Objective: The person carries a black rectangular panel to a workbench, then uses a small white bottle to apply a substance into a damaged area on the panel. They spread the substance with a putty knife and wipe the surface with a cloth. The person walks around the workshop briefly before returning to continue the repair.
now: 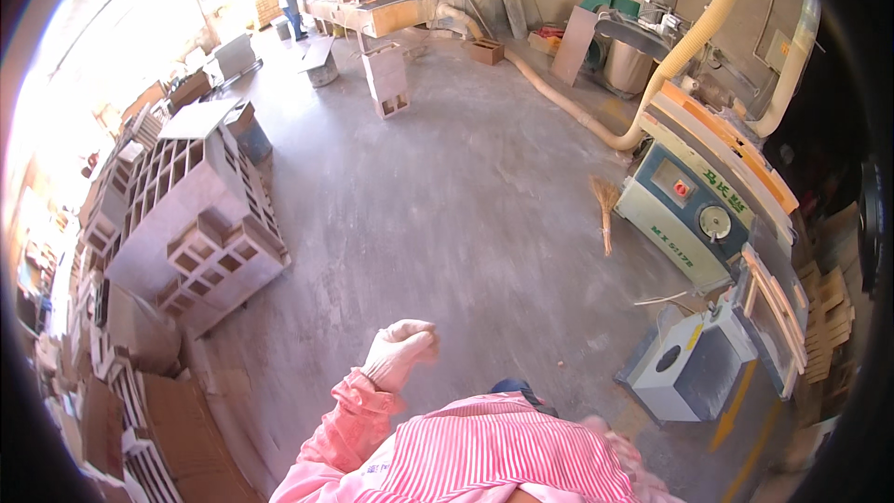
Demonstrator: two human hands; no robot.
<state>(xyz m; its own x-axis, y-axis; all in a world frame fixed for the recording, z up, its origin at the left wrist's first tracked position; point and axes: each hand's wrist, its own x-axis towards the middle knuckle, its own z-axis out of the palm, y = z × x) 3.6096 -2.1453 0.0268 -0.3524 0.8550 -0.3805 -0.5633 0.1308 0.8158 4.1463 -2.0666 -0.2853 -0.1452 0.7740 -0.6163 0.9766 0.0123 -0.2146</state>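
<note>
My left hand (401, 353), in a pale work glove, is raised over the grey concrete floor (419, 223) with its fingers curled in. Nothing shows in its grasp. A pink sleeve (356, 409) covers that arm. My right hand cannot be made out; only part of the right sleeve (639, 457) shows beside the striped apron (489, 450). The tip of a dark shoe (510, 385) pokes out past the apron.
Stacked boxes with square openings (188, 223) stand at left, near cardboard (185, 426). At right are a woodworking machine (688, 206), a straw broom (604, 213) and a grey metal housing (688, 367). A duct hose (559, 101) crosses the floor. A person (290, 3) stands by a far workbench (380, 14).
</note>
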